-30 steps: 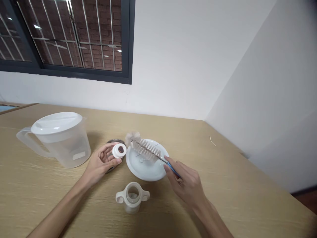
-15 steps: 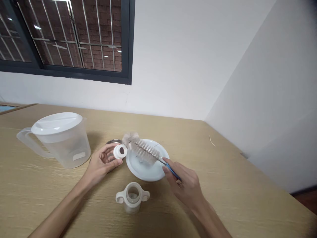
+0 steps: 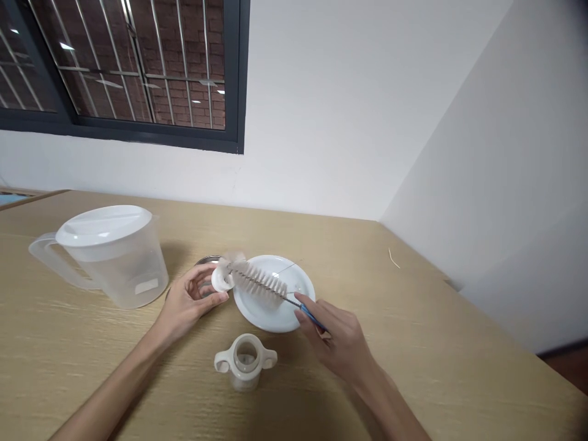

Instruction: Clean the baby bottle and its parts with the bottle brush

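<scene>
My left hand (image 3: 190, 300) pinches a small white ring-shaped cap (image 3: 221, 280) between thumb and fingers, held on edge just left of a white plate (image 3: 294, 312). My right hand (image 3: 337, 343) grips the blue handle of a bottle brush (image 3: 257, 283). The brush slants up to the left over the plate, and its tufted tip touches the ring's opening. A round metal dish (image 3: 206, 262) lies partly hidden behind my left hand. A baby bottle with two side handles (image 3: 245, 361) stands open-topped on the wooden table (image 3: 68, 361), in front of both hands.
A clear plastic jug with a white lid (image 3: 108, 254) stands at the left. White walls meet in a corner at the table's far right. A barred window is up left. A small pale sliver (image 3: 393, 258) lies near the right wall.
The brush has moved left across the plate, and its tip now meets the ring; before, it was beside the ring. My left hand has turned the ring on edge toward the brush.
</scene>
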{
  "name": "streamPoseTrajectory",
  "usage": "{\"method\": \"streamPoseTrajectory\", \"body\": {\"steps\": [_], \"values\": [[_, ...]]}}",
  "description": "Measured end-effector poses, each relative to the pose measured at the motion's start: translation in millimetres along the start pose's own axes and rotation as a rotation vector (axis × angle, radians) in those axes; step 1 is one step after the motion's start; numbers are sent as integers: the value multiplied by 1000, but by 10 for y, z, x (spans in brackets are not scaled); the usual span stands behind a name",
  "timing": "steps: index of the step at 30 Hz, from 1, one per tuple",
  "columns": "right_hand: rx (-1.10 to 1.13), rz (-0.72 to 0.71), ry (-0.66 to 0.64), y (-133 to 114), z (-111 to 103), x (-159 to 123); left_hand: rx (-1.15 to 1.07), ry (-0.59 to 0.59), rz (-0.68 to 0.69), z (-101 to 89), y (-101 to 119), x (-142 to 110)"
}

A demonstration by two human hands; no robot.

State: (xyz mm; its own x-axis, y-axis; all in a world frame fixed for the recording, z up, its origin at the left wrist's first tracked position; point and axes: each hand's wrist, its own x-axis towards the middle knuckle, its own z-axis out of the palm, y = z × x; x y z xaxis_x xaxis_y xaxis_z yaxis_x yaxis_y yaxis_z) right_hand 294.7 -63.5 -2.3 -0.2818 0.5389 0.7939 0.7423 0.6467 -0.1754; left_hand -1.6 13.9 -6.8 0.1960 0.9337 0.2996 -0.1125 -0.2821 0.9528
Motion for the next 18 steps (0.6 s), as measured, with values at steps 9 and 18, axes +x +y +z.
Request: {"method": "streamPoseTrajectory", "body": {"steps": [9,18], "values": [[-34,42,36,43,-11,0,51,26,3,30,47,2],[-80,84,-16,104,3,-32,162,72,9,25,52,-10]]}}
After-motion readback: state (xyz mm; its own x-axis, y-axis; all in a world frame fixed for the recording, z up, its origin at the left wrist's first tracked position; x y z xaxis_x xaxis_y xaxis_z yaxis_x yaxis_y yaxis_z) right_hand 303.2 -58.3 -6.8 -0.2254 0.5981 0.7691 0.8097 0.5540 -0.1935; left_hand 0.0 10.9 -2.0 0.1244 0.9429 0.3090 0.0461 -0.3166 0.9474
